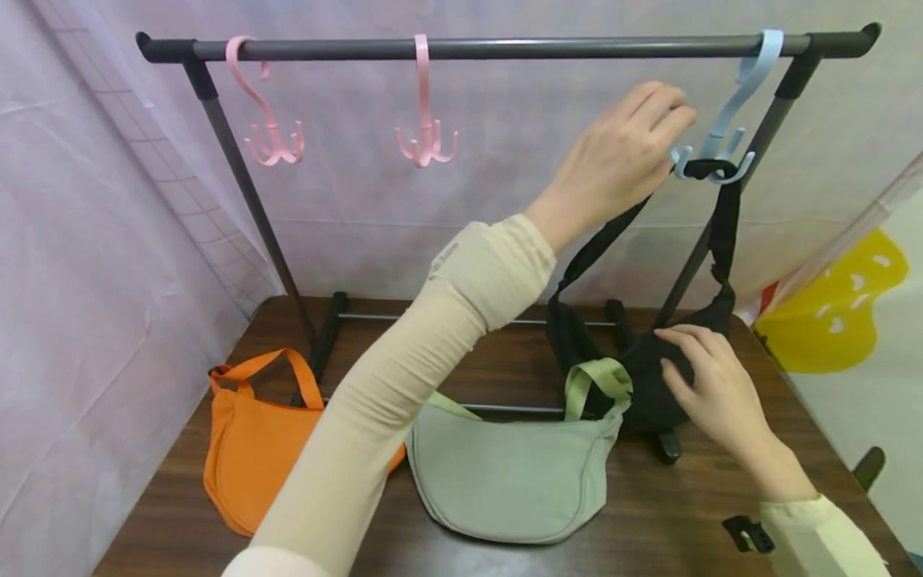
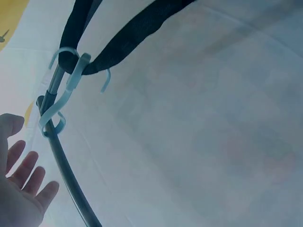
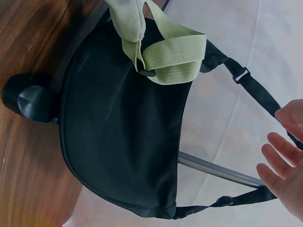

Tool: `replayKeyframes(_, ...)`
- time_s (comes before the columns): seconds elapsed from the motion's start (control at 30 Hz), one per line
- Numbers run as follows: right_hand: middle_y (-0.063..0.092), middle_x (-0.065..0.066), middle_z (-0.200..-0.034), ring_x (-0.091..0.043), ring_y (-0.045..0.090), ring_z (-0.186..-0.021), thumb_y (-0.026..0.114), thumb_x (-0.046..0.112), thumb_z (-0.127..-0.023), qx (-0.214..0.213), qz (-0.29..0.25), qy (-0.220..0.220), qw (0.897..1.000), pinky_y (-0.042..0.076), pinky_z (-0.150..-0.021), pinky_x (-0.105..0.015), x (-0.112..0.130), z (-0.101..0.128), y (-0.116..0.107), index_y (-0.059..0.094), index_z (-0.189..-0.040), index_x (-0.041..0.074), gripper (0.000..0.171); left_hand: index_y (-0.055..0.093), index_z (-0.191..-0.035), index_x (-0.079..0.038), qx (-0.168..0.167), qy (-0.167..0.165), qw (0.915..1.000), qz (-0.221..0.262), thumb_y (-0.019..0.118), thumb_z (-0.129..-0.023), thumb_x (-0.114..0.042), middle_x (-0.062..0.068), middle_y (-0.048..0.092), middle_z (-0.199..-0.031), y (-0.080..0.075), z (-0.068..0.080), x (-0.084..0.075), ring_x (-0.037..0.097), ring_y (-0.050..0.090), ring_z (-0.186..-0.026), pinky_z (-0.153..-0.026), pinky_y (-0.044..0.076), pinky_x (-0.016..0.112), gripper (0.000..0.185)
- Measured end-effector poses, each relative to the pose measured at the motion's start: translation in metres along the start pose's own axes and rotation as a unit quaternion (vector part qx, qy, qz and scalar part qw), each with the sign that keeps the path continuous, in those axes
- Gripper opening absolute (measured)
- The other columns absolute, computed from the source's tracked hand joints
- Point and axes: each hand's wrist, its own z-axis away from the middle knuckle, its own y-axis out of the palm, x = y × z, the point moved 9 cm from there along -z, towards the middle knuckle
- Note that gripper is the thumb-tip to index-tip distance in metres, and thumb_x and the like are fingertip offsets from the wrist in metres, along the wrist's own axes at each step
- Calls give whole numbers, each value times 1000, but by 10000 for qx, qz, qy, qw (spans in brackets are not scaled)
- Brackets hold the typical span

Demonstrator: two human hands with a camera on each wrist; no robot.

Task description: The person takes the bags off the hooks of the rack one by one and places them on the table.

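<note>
A black shoulder bag point(image 3: 123, 127) hangs by its strap point(image 1: 724, 216) from the light blue hook point(image 1: 743, 88) at the right end of the rack. Just left of that hook is my left hand point(image 1: 623, 148), holding nothing. Its fingers are loose and spread in the left wrist view, apart from the strap point(image 2: 128, 40). Lower down, my right hand point(image 1: 717, 389) is in front of the black bag with relaxed fingers and nothing gripped. A sage green bag point(image 1: 512, 481) with a lighter green strap stands on the table, its strap overlapping the black bag.
Two pink hooks point(image 1: 272, 136) hang along the grey rail point(image 1: 505, 50). An orange bag point(image 1: 252, 457) sits at the left of the wooden table point(image 1: 649, 521), partly behind my left sleeve. A small black item point(image 1: 746, 533) lies near my right sleeve. White curtains surround the rack.
</note>
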Motion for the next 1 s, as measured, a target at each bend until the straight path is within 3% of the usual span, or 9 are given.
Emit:
replayKeyframes(0.2,55,-18,-103,-33,48,-91,65,-9,-68,-164,10,87,9998,35,-73,-39,-7,-2,-10,59,-107,-4,39,45,-133,-11,157,10,9979,-627,22,-94,-11,7,40,-139,6,-32,-2,20,31,-131,-111,13,28,45)
replayKeyframes(0.37,56,-18,-103,-33,47,-92,65,-9,-69,-283,-16,181,9994,34,-73,-39,-12,1,-16,60,-106,-3,38,38,-138,-12,412,70,9951,-893,18,-99,-15,7,35,-143,15,-56,-11,21,28,-132,-110,15,33,44)
replayKeyframes(0.57,57,-18,-102,-30,47,-87,63,-10,-68,-485,56,111,9987,33,-69,-33,-13,0,-26,61,-104,-4,37,34,-140,-14,484,-152,9924,-1117,17,-99,-16,4,33,-144,21,-77,-10,19,28,-133,-110,18,35,44)
replayKeyframes(0.7,58,-18,-103,-24,42,-79,63,-11,-67,-579,92,4,9983,28,-64,-28,-13,-4,-32,61,-105,-4,39,34,-140,-15,486,-252,9913,-1199,16,-99,-17,3,33,-144,23,-84,-8,17,28,-132,-110,17,36,44)
replayKeyframes(1.0,58,-19,-102,-34,48,-94,61,-10,-70,-771,-90,-96,9969,33,-78,-29,-8,-20,-36,61,-105,-5,35,36,-138,-20,718,-636,9888,-1146,20,-100,-14,-4,35,-142,28,-81,4,13,30,-131,-110,16,35,41)
